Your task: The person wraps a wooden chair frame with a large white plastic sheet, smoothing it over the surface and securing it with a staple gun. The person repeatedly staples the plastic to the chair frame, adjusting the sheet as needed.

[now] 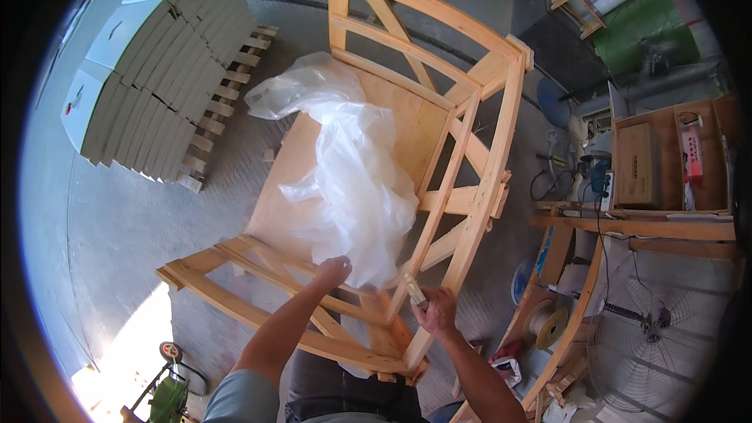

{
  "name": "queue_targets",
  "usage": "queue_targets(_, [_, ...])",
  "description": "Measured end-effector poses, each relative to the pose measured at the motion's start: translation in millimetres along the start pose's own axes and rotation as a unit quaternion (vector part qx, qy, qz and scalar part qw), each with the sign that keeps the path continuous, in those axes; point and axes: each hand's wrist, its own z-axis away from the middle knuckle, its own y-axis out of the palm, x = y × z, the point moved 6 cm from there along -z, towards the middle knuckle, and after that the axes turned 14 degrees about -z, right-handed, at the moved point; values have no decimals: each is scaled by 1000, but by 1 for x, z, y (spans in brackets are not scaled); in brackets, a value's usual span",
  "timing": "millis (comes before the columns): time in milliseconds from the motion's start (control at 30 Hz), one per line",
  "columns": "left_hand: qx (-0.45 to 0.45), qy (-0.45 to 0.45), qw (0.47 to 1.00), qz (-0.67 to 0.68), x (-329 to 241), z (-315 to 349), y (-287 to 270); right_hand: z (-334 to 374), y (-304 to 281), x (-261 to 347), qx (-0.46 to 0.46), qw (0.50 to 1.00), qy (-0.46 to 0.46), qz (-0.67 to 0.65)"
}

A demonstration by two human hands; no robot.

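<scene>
Near the crate's front rail, my left hand (pixel 333 272) is closed, its fingers pinching the near edge of the crumpled clear plastic sheet (pixel 352 164). My right hand (pixel 436 313) grips a small silver metal tool (pixel 414 290) that looks like a hand staple gun. It is over the crate's near right corner, beside the top rail. The open wooden crate (pixel 489 164) has slatted front, right and far sides and a plywood base (pixel 286 188); its left side is open. Bunched plastic lies across the base and spills over the far left corner.
A pallet (pixel 211 124) at the far left carries a tall stack of pale flat panels (pixel 157 55). To the right are a wooden shelf (pixel 674 227) with boxes, a wire spool (pixel 546 323) and a large fan (pixel 650 325). A green wheeled thing (pixel 167 399) stands at lower left.
</scene>
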Motion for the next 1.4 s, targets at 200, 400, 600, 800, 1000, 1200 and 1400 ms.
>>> queue_targets(200, [77,96,991,-60,-51,-84,107,-10,-2,-1,3,999,26,-45])
queue_targets(400, [112,147,950,-250,-60,-166,187,-4,8,-22,26,998,46,-40])
queue_targets(600, [150,24,914,-376,75,-135,219,0,7,-23,4,999,15,-44])
queue_targets(800, [24,-134,955,-262,190,-72,116,-4,0,-12,47,998,31,-28])
queue_targets(1000, [-255,-154,948,114,135,-120,-179,-7,-14,0,-26,998,9,-60])
queue_targets(1200, [-492,97,798,334,-38,-9,-552,7,-10,1,-38,999,-30,-19])
queue_targets(1400, [-774,194,602,-22,-144,278,-705,16,4,-13,-31,999,-34,23])
